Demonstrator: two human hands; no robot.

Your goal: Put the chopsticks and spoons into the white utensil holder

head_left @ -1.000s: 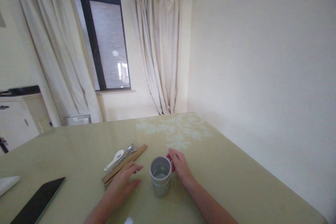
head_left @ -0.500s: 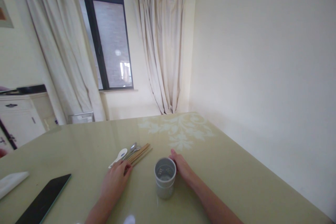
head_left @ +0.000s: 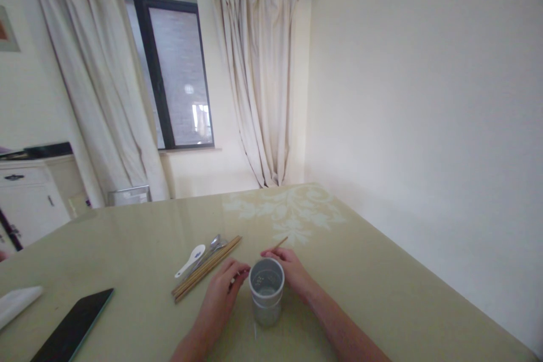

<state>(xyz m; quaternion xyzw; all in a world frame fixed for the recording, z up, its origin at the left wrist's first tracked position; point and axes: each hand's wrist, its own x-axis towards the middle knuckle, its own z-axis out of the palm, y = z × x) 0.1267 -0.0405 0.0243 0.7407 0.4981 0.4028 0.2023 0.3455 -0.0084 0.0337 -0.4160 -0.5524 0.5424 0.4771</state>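
A grey cylindrical utensil holder (head_left: 266,294) with small holes in its bottom stands upright between my hands. My left hand (head_left: 218,289) is closed at the holder's left side, with the dark end of a chopstick showing between its fingers. Behind the holder's rim, my right hand (head_left: 292,270) has its fingers closed on the chopstick (head_left: 280,242), whose tip points up and right. The chopstick's middle is hidden by the fingers and the holder. To the left lie a bundle of chopsticks (head_left: 207,268), a white spoon (head_left: 190,260) and metal spoons (head_left: 217,243), side by side.
The pale green table (head_left: 373,288) has a white floral pattern (head_left: 292,209) near its far corner. A black flat tablet-like object (head_left: 74,325) and a white object (head_left: 17,302) lie at the left. A wall (head_left: 424,124) borders the right side.
My left hand has moved right from the bundle to the holder with a chopstick. My right hand's fingers now hold the chopstick too, behind the rim.
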